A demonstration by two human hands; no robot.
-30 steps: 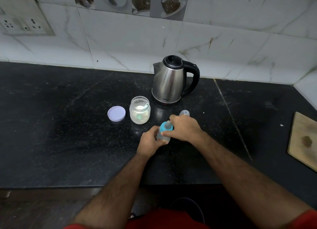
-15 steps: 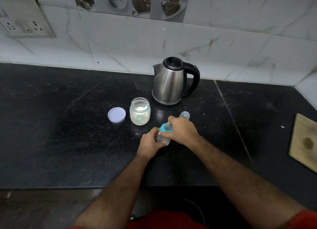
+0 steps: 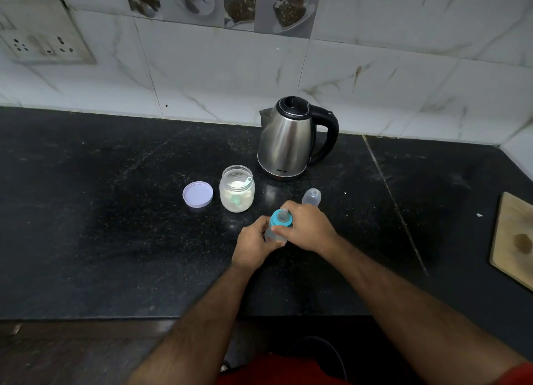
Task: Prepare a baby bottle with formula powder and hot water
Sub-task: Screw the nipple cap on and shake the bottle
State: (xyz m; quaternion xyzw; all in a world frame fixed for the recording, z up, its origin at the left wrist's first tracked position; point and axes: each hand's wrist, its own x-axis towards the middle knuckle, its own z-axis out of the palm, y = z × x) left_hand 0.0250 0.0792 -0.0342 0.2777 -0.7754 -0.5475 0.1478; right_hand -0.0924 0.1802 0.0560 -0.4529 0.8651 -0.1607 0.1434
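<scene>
A small baby bottle [image 3: 273, 234] with a teal collar and nipple [image 3: 281, 218] stands on the black counter [image 3: 115, 240]. My left hand [image 3: 253, 245] grips its clear body from the left. My right hand [image 3: 307, 226] wraps the teal collar from the right. The bottle's clear cap [image 3: 312, 196] lies just behind my right hand. An open glass jar of white formula powder [image 3: 237, 188] with a scoop inside stands behind and left of the bottle. Its lilac lid [image 3: 198, 194] lies to its left. A steel kettle [image 3: 287, 139] sits behind.
A wooden cutting board [image 3: 513, 240] lies at the counter's right edge. A tiled wall with a socket plate [image 3: 43, 36] runs behind. The counter's front edge is near my forearms.
My right hand has shifted slightly on the teal collar, showing more of the nipple. The bottle stays in place between both hands.
</scene>
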